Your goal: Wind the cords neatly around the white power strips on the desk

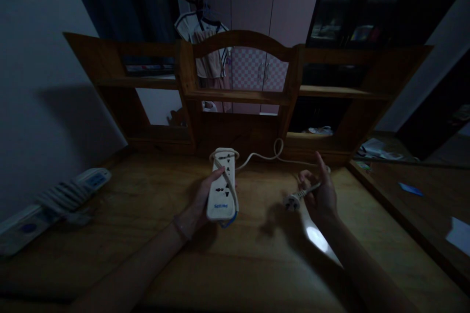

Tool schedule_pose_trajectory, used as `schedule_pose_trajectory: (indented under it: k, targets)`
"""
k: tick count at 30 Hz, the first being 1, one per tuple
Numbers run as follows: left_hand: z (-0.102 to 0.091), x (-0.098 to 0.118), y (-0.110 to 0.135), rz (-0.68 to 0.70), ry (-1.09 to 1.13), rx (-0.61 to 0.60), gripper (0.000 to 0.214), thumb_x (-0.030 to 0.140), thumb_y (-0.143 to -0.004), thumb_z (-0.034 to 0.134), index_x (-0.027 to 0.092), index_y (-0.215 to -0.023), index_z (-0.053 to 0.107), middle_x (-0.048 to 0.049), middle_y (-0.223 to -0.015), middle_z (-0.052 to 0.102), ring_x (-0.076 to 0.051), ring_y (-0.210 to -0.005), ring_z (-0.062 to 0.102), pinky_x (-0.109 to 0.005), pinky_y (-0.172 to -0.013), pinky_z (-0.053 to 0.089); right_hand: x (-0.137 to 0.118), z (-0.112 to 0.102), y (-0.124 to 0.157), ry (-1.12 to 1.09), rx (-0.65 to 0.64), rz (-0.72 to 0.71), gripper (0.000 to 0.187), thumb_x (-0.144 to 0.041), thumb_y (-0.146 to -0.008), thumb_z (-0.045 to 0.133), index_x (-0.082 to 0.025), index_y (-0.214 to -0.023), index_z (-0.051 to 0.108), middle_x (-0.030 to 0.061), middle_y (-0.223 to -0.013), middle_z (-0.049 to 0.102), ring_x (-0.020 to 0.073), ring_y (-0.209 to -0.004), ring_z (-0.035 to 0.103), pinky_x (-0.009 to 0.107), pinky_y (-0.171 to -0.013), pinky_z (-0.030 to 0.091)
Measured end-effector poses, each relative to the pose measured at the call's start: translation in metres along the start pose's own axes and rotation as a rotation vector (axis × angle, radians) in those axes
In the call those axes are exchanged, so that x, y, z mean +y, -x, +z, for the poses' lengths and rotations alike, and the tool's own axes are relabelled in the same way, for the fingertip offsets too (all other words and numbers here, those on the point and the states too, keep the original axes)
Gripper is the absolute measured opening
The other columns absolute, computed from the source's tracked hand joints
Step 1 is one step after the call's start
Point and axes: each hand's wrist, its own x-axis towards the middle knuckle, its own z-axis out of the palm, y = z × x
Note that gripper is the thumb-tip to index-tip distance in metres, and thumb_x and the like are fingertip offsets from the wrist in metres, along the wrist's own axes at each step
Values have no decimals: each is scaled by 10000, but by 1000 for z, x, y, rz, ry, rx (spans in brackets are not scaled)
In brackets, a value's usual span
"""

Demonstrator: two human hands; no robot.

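In the left hand (205,193), the strip (220,210) is showing smooth plastic. At the right hand (324,193), the plug (293,201) is showing plastic. Beneath both grips, the desk (253,259) is looking like smooth wood, gleaming near the right hand. Beyond them, the shelf (235,96) is showing wood, the clothes (211,67) cloth.

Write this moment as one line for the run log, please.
left hand: holds PHILIPS power strip | right hand: holds cord near plug | second strip: left, cord-wrapped
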Motion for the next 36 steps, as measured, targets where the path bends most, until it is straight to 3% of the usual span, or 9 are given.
schedule_pose_trajectory:
  k: [4, 9, 14, 21, 26, 31, 36]
  targets:
    - [4, 5, 7, 34, -12, -206, 503, 424, -864, 528, 168, -1294, 490, -72, -772, 651, -173, -570, 628, -266, -481, 506, -1, 9, 7, 72, -27, 9, 617, -530, -804, 597, -339, -1366, 426, -63, -587, 533, 61, -419, 453, 133, -352, 332]
    - [12, 3, 16, -17, -44, -426, 615, 478, -885, 457, 194, -1421, 355, -73, -775, 623, -151, -589, 596, -222, -506, 460, 4, 13, 8, 132, -154, 71, 508, -496, -880, 502, -324, -1355, 444, -52, -545, 523, 74, -420, 434, 144, -354, 283]
    - [11, -5, 22, -85, -86, -535, 674, 538, -878, 409, 139, -1419, 359, -59, -703, 593, -129, -557, 532, -210, -519, 410, 19, 13, 9, 203, -240, 199, 487, -541, -892, 440, -256, -1276, 530, -46, -485, 496, 65, -354, 331, 157, -323, 184]
    - [8, -14, 28, -344, -214, -720, 669, 564, -848, 409, 76, -1300, 483, -86, -702, 614, -165, -557, 561, -253, -509, 438, 25, 2, 3, 203, -269, 295, 483, -571, -862, 457, -201, -1124, 624, -54, -452, 473, 52, -316, 278, 174, -317, 152]
    - [15, -19, 33, -485, -266, -871, 569, 440, -775, 558, 123, -1245, 511, -173, -1033, 658, -188, -609, 627, -284, -506, 495, 26, 6, 4, 241, -308, 373, 480, -582, -837, 496, -172, -1025, 658, -62, -433, 457, 45, -300, 280, 176, -309, 148]
    - [11, -27, 30, -653, -317, -923, 584, 379, -762, 563, 136, -1285, 474, -204, -1174, 613, -197, -623, 645, -317, -504, 524, 27, 17, 12, 237, -375, 420, 471, -547, -813, 578, -179, -1102, 633, -82, -457, 419, 40, -324, 304, 161, -314, 163]
    - [12, -24, 30, -644, -330, -856, 586, 401, -752, 571, 127, -1267, 509, -201, -1165, 619, -207, -615, 640, -331, -498, 514, 32, 14, 16, 263, -503, 365, 451, -560, -757, 638, -167, -976, 671, -75, -454, 413, 53, -352, 323, 174, -343, 237]
